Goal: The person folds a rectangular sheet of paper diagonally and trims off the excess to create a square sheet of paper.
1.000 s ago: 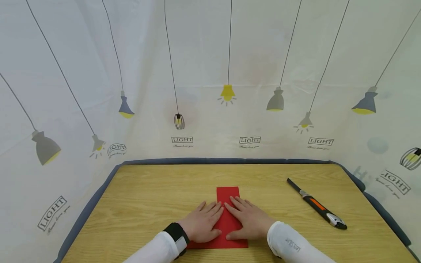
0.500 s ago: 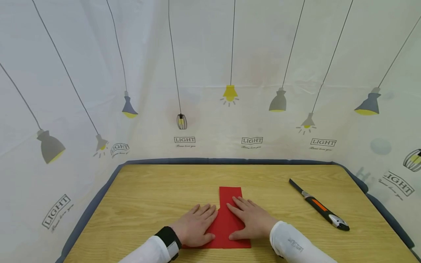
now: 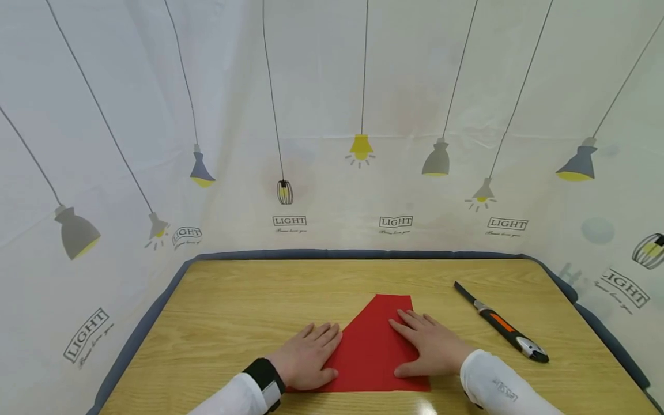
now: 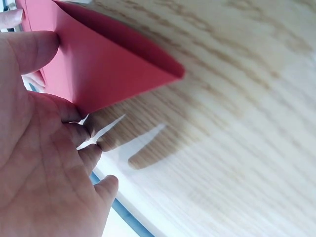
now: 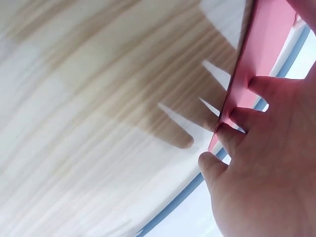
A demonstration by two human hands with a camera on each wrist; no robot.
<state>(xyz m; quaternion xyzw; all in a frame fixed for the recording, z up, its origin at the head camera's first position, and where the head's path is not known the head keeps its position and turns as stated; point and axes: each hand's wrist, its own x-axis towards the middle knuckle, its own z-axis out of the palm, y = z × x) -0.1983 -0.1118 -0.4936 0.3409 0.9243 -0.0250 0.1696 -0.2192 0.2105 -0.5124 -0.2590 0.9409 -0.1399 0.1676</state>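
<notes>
A folded sheet of red paper (image 3: 365,354) lies on the wooden table between my hands, with a slanted edge at its upper left. My left hand (image 3: 311,356) rests with straight, slightly spread fingers on its left part. In the left wrist view the paper (image 4: 106,64) shows a pointed fold there, its layers gaping apart along one side. On the right part lies my right hand (image 3: 434,346), fingers stretched out and thumb spread. The right wrist view has those fingertips along a long straight edge of the paper (image 5: 242,96).
A utility knife (image 3: 505,327) with a dark blade and a black and orange handle lies to the right of my right hand. The wooden table (image 3: 249,294) has a blue-grey edge strip (image 3: 358,254). Behind it hangs a white sheet (image 3: 321,86) printed with lamps.
My right hand has slid to the right, and the right side of the paper has moved with it. More red surface shows between my hands. The left hand has shifted slightly left.
</notes>
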